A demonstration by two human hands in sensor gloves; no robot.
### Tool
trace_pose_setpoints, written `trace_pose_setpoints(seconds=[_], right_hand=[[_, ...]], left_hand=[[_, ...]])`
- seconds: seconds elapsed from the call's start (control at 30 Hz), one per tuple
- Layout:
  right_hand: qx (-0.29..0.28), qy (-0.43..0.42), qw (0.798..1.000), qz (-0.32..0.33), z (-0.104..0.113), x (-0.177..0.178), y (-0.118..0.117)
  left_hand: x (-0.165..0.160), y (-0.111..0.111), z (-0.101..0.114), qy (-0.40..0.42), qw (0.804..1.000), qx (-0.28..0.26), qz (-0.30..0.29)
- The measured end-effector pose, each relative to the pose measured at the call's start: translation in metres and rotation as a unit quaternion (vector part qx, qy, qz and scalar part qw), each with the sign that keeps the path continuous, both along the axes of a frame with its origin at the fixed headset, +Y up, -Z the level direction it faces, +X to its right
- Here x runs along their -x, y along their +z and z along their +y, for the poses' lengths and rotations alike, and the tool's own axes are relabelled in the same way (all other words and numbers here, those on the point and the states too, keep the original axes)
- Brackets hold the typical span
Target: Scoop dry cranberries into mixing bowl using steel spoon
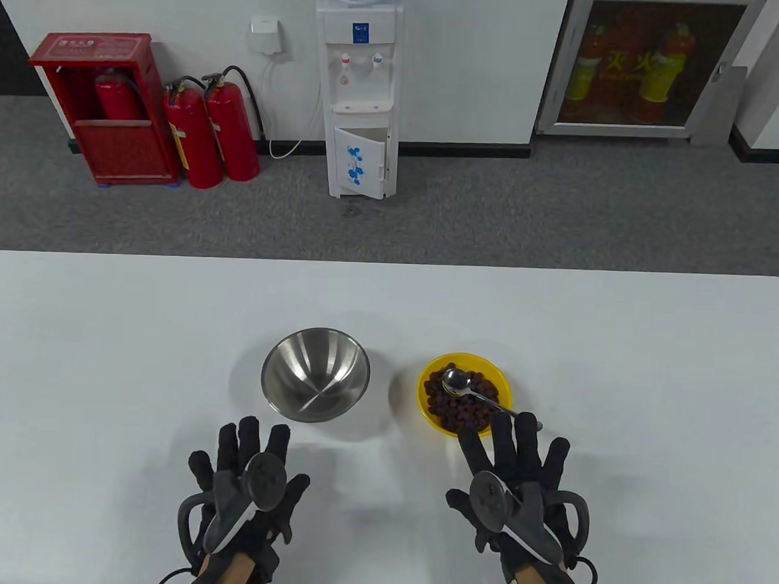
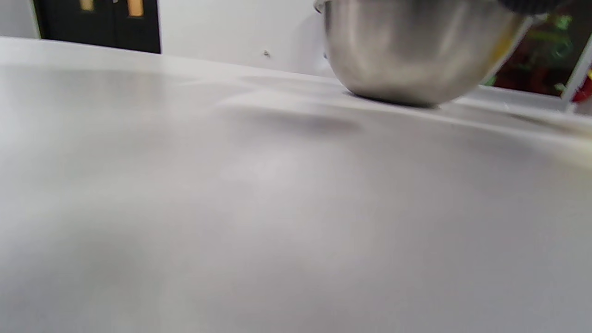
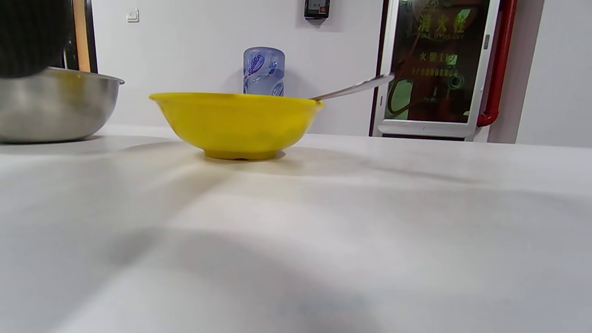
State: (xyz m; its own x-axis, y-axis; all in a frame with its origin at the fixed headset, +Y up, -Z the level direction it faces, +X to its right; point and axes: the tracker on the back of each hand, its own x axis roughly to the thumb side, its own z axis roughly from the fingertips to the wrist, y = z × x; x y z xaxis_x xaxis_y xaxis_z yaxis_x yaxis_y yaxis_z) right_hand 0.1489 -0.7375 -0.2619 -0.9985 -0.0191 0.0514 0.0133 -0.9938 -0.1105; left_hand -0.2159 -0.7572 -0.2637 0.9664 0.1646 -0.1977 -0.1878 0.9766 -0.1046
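At the bottom of the table view, two gloved hands are seen flat and spread above the white table. The left hand, at lower left, has its fingers extended and nothing is held by it; its fingertips lie just short of the steel bowl. The right hand, at lower right, is likewise opened out with nothing gripped, though its fingertips reach the end of the spoon handle; whether the handle is actually touched cannot be told. Just beyond the right hand, at centre right, the yellow bowl is found, filled with dark cranberries. The spoon is laid across them, its bowl face up near the middle and its handle slanting out over the rim toward the lower right. In the right wrist view that handle is seen jutting up past the rim at upper centre. The steel bowl, at centre left beside the yellow one, appears empty. The task is judged to be at its start, with the spoon not yet taken up. Next, the handle must be pinched by the right hand, and the spoon dipped beneath the cranberries.
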Motion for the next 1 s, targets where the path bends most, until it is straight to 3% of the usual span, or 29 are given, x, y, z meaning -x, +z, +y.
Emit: trace_pose_setpoints(seconds=[0.2, 0.37, 0.5, 0.6, 0.9, 1.0], right_hand=[[-0.007, -0.017, 1.000, -0.003, 0.005, -0.002, 0.000], [-0.012, -0.048, 0.999, -0.003, 0.013, -0.007, 0.000], [-0.020, -0.066, 0.998, 0.000, 0.017, -0.010, 0.001], [-0.015, -0.082, 0.996, -0.002, 0.016, -0.013, 0.000], [-0.018, -0.101, 0.995, -0.007, 0.017, -0.019, -0.003], [-0.021, -0.102, 0.995, -0.006, 0.016, -0.019, -0.003]], left_hand=[[0.019, -0.007, -0.006, 0.118, 0.992, 0.023, 0.049], [0.026, -0.027, -0.005, 0.151, 0.985, 0.032, 0.077], [0.026, -0.047, -0.002, 0.262, 0.957, 0.044, 0.116], [0.025, -0.063, -0.007, 0.340, 0.925, 0.044, 0.163], [0.026, -0.083, -0.024, 0.442, 0.870, 0.073, 0.205], [0.025, -0.085, -0.025, 0.447, 0.868, 0.073, 0.202]])
